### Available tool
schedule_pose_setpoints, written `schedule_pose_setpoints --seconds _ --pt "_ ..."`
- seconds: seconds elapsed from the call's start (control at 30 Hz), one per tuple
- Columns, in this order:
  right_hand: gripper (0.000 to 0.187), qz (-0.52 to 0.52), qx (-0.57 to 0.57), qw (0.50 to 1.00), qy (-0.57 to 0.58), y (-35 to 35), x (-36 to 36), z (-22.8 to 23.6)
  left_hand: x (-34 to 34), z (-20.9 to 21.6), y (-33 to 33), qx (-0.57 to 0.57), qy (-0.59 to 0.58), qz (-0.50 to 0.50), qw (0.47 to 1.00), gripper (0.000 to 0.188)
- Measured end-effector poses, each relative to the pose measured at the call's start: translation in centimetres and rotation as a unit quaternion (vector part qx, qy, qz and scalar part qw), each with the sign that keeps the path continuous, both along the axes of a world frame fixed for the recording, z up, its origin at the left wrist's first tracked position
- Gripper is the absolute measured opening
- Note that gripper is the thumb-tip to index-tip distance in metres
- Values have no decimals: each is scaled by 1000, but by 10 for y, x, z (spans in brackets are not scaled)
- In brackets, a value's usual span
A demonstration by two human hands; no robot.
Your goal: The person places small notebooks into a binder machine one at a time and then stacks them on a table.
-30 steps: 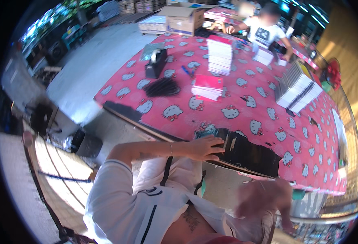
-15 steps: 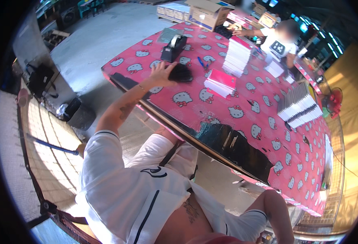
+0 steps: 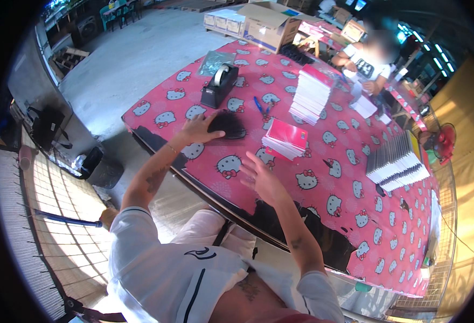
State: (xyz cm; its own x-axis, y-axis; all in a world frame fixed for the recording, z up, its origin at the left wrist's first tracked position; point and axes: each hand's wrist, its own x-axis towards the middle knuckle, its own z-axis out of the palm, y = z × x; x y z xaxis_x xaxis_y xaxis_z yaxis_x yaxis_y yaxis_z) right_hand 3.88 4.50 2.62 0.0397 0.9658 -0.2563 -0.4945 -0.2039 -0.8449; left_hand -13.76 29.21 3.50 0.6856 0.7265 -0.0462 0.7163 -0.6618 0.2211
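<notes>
My left hand [image 3: 198,130] is at the near left of the table, its fingers apart. The palm and thumb rest against a dark bundle of thin black strands [image 3: 229,125], which lies fanned on the tablecloth. My right hand [image 3: 258,175] hovers over the cloth with fingers spread and nothing in it. Just beyond it sits a short, uneven stack of red-covered notebooks [image 3: 286,135]. A taller leaning stack of notebooks [image 3: 309,97] stands behind that one. A black tape dispenser [image 3: 219,89] is beyond my left hand, and a blue-handled hand tool [image 3: 259,106] lies to its right.
The pink patterned tablecloth [image 3: 280,210] is torn along the near edge, baring a dark tabletop [image 3: 328,245]. Farther right stands a long row of notebooks [image 3: 396,164]. A co-worker [image 3: 369,64] handles papers at the far side. Cardboard boxes [image 3: 266,29] stand behind the table.
My right hand has risen from beside my body to over the table. My left hand stays by the black bundle. The view has shifted, so the table items appear lower.
</notes>
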Motion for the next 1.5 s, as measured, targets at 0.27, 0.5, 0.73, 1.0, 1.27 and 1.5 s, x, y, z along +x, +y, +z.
schedule_pose_setpoints --seconds 0.27,0.5,0.73,1.0,1.27,1.5 --pt "65 16 31 934 -357 144 -15 -27 -38 12 -110 -163 -89 -7 982 61" --pt "37 -47 209 800 -561 181 4 0 -8 -18 -62 352 -137 -150 914 77" --pt "36 -212 152 565 -782 54 53 36 32 -44 30 221 -60 0 973 78" --pt "30 -239 185 439 -846 17 92 1 40 -42 -6 330 -191 -86 921 72" --pt "33 -183 231 569 -767 -40 23 18 44 -11 -145 -140 -429 -282 846 49" --pt "26 -286 81 874 -385 -82 5 -43 39 -35 -153 -404 -482 -216 747 23"
